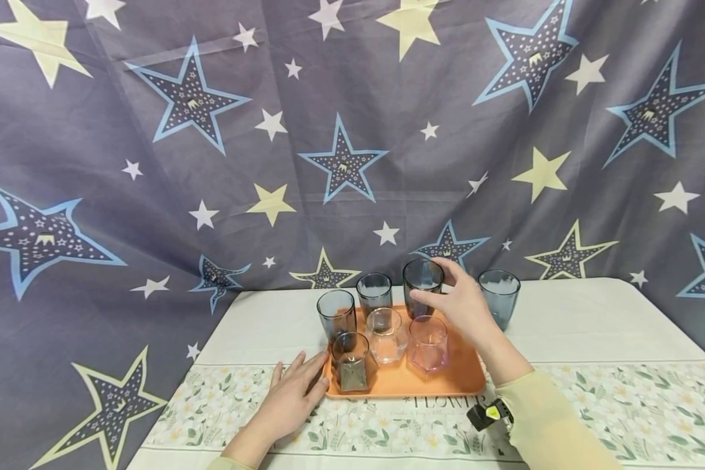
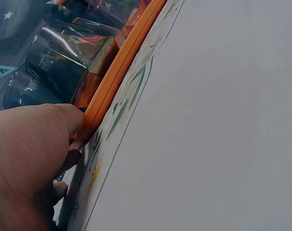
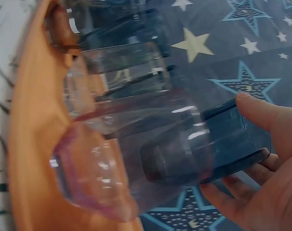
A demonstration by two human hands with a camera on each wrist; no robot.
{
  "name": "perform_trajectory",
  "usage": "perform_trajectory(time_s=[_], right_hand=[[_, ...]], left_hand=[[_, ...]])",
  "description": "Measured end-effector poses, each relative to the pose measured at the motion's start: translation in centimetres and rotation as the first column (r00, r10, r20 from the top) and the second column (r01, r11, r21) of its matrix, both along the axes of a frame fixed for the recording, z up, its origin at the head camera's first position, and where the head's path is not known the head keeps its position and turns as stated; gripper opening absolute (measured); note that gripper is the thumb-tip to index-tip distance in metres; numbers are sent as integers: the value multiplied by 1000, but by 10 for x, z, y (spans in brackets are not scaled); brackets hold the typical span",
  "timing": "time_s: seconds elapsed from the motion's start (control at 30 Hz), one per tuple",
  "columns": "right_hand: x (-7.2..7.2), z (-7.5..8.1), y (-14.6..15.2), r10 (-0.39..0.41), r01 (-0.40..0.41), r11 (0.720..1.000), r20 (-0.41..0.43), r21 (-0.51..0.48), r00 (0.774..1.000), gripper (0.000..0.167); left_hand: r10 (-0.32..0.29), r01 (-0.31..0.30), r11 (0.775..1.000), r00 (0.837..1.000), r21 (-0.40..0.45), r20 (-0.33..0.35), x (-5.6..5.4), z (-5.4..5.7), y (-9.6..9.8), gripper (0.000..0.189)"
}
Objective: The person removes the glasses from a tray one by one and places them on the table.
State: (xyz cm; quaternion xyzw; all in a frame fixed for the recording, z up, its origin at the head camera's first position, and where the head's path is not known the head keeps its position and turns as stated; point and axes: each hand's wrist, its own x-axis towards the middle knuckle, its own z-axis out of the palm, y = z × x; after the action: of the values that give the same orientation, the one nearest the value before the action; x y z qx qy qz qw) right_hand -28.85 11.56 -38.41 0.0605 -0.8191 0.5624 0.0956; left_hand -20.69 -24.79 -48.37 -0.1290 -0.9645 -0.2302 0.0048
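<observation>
Clearly gripped between thumb and fingers, a dark blue glass is held by a person's right hand at the far right part of an orange tray; whether its base touches the tray cannot be told. The left hand, fingers extended and loose, touches the tray's near left corner, its thumb against the rim. On the tray, a smoky grey glass stands upright at the near left, with a clear glass to its right and a pink glass farther right. Behind them are two more glasses, a left blue glass and a far blue glass. Another tumbler stands off the tray to the right, on the white surface, partly hidden by the right arm. A star-patterned cloth hangs behind.
</observation>
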Motion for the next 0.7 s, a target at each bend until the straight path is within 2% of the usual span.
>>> perform_trajectory(time_s=[0.37, 0.5, 0.7], right_hand=[[15, 34, 21, -51, 45, 997, -108, -61, 993, 93], [22, 43, 28, -79, 76, 997, -128, -27, 989, 93], [32, 54, 42, -62, 65, 998, -127, 18, 990, 95]], left_hand=[[2, -2, 1000, 1000, 10, 0, -1, -1, 1, 59], [-4, 4, 1000, 1000, 13, -2, -1, -1, 0, 59], [-2, 2, 1000, 1000, 7, -8, -2, -1, -1, 59]])
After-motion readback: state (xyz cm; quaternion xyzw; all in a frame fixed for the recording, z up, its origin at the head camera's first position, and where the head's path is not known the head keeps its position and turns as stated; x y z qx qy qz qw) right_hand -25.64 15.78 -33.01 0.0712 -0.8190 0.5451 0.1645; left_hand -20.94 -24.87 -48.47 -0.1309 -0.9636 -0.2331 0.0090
